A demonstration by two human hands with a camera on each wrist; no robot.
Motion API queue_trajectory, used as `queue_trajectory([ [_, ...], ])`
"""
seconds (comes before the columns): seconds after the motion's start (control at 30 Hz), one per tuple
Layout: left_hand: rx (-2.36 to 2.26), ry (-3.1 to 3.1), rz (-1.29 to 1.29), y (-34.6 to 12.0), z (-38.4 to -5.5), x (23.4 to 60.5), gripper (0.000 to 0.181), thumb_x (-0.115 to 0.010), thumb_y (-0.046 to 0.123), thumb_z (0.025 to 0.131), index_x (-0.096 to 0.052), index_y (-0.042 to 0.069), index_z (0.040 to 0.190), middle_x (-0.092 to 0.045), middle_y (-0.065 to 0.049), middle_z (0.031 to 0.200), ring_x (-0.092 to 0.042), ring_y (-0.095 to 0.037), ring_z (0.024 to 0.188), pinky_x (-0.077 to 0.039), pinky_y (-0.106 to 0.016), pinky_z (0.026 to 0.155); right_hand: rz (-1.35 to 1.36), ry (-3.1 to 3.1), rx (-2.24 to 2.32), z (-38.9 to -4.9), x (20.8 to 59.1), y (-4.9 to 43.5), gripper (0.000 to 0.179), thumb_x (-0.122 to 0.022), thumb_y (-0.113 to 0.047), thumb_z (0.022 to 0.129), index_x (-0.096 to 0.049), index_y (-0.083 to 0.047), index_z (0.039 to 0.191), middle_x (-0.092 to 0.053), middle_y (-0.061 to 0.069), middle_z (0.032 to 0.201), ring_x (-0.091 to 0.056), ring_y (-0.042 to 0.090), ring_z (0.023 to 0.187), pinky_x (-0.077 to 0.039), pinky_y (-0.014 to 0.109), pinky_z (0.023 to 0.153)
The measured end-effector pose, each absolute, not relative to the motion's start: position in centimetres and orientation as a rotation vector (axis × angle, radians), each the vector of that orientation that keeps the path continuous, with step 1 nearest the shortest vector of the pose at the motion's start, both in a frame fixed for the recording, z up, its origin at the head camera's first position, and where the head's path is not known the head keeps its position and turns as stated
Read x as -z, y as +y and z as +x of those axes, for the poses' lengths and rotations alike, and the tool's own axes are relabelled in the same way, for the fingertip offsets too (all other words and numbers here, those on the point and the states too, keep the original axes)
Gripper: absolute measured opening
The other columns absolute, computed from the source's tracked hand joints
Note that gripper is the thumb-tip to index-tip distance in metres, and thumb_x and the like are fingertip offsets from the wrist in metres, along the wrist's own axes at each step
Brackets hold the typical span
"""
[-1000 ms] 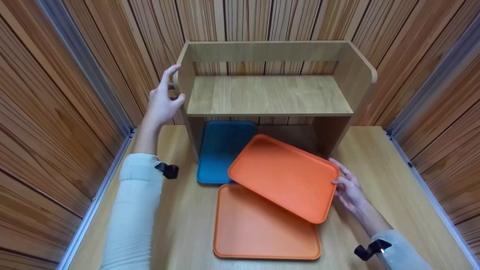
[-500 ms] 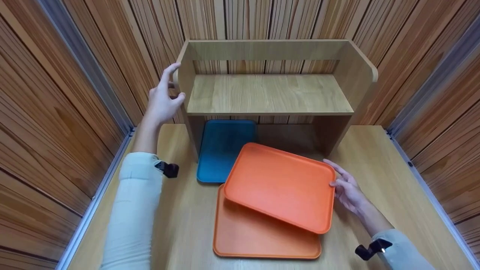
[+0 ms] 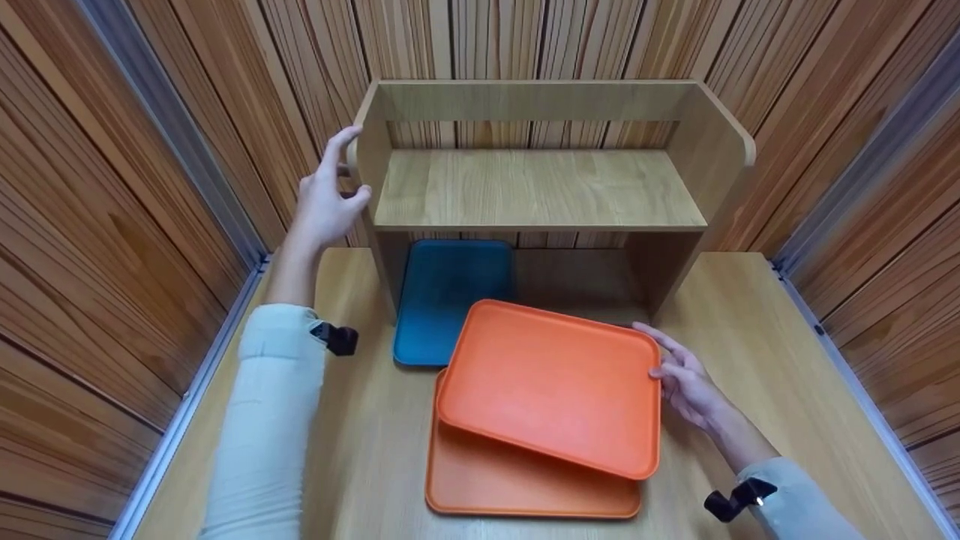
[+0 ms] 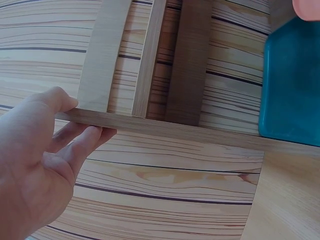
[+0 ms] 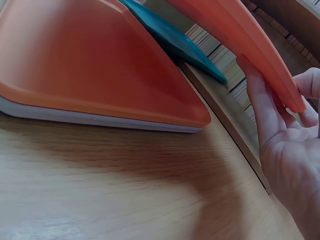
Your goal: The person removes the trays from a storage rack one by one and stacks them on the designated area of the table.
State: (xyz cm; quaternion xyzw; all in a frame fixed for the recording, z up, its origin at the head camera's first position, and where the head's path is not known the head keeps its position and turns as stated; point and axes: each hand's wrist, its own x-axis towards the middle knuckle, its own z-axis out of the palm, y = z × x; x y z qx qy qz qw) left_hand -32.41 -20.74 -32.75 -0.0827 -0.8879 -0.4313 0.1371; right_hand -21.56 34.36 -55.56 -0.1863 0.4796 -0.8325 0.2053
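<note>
My right hand (image 3: pixel 690 386) pinches the right short edge of an orange tray (image 3: pixel 551 390), thumb on top and fingers beneath. The held tray is tilted and raised above a second orange tray (image 3: pixel 525 480) lying on the table; a pale layer (image 5: pixel 100 117) shows under that tray's rim in the right wrist view. My left hand (image 3: pixel 330 199) grips the left side panel of a wooden shelf (image 3: pixel 540 187), and the left wrist view has thumb and fingers on opposite faces of the panel (image 4: pixel 190 131). A blue tray (image 3: pixel 450 300) lies in the left part of the lower compartment, its front end sticking out.
Wood-patterned walls (image 3: pixel 510 37) stand behind the shelf and at both sides, with metal strips (image 3: pixel 184 405) along the table's edges. The shelf's right side panel (image 3: pixel 709 142) rises beyond my right hand. Bare tabletop (image 3: pixel 360 450) shows left of the orange trays.
My right hand has brought the held orange tray toward me and slightly left, turning it more level with the one below. My left hand has stayed on the shelf.
</note>
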Motion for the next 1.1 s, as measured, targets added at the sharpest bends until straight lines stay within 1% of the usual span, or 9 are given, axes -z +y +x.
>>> queue_trajectory([
  [0.17,1.246,-2.576,-0.235,-20.8,-32.4,32.8,0.078,-0.06,0.01,0.113,-0.028,0.044,0.176,-0.057,-0.026,0.162,-0.071,-0.032,0.097,-0.05,-0.019,0.062,-0.583,1.271,2.306,-21.8,55.8,34.1,0.074,-0.028,0.02,0.108,-0.049,-0.016,0.17,-0.074,0.008,0.153,-0.08,0.021,0.129,-0.067,0.035,0.102],
  [0.3,1.229,-2.569,-0.252,-20.8,-32.3,32.8,0.078,-0.061,0.009,0.113,-0.028,0.042,0.176,-0.058,-0.027,0.161,-0.071,-0.032,0.093,-0.048,-0.018,0.061,-0.639,1.239,2.291,-21.9,56.1,33.9,0.076,-0.029,0.021,0.107,-0.046,-0.015,0.172,-0.075,0.011,0.149,-0.081,0.023,0.126,-0.068,0.035,0.099],
  [0.4,1.218,-2.56,-0.266,-20.8,-32.2,32.8,0.079,-0.061,0.009,0.112,-0.028,0.041,0.176,-0.059,-0.028,0.16,-0.073,-0.036,0.097,-0.048,-0.018,0.061,-0.668,1.225,2.278,-22.0,56.2,33.9,0.076,-0.028,0.022,0.107,-0.045,-0.014,0.172,-0.076,0.012,0.146,-0.082,0.023,0.123,-0.068,0.035,0.098],
  [0.5,1.223,-2.566,-0.254,-20.8,-32.1,32.7,0.078,-0.061,0.01,0.113,-0.028,0.041,0.176,-0.058,-0.028,0.161,-0.073,-0.036,0.098,-0.05,-0.019,0.062,-0.692,1.217,2.261,-21.9,56.2,33.9,0.076,-0.028,0.022,0.107,-0.044,-0.013,0.172,-0.074,0.013,0.15,-0.081,0.023,0.126,-0.067,0.035,0.1],
  [0.63,1.221,-2.571,-0.239,-20.7,-32.2,32.6,0.077,-0.06,0.01,0.113,-0.029,0.043,0.176,-0.058,-0.028,0.16,-0.071,-0.032,0.095,-0.05,-0.02,0.063,-0.708,1.198,2.246,-21.9,56.3,34.0,0.077,-0.027,0.023,0.106,-0.044,-0.013,0.173,-0.071,0.014,0.155,-0.079,0.024,0.132,-0.066,0.036,0.103],
  [0.77,1.218,-2.573,-0.234,-20.8,-32.2,32.6,0.077,-0.06,0.011,0.114,-0.028,0.044,0.176,-0.058,-0.027,0.16,-0.07,-0.03,0.095,-0.051,-0.02,0.064,-0.705,1.193,2.227,-21.8,56.4,34.0,0.079,-0.028,0.023,0.106,-0.044,-0.014,0.173,-0.07,0.012,0.158,-0.075,0.024,0.138,-0.064,0.036,0.106],
  [0.97,1.215,-2.575,-0.24,-20.8,-32.1,32.6,0.078,-0.061,0.011,0.114,-0.027,0.044,0.176,-0.058,-0.026,0.16,-0.07,-0.031,0.096,-0.052,-0.02,0.064,-0.685,1.192,2.209,-21.6,56.6,34.0,0.08,-0.029,0.024,0.104,-0.044,-0.014,0.172,-0.07,0.014,0.156,-0.076,0.025,0.136,-0.065,0.038,0.106],
  [1.1,1.208,-2.574,-0.254,-20.8,-32.0,32.6,0.079,-0.061,0.011,0.113,-0.026,0.043,0.177,-0.058,-0.026,0.16,-0.069,-0.029,0.094,-0.051,-0.02,0.064,-0.671,1.207,2.186,-21.5,56.8,34.1,0.08,-0.029,0.023,0.105,-0.044,-0.016,0.173,-0.07,0.012,0.157,-0.075,0.024,0.138,-0.064,0.038,0.107],
])
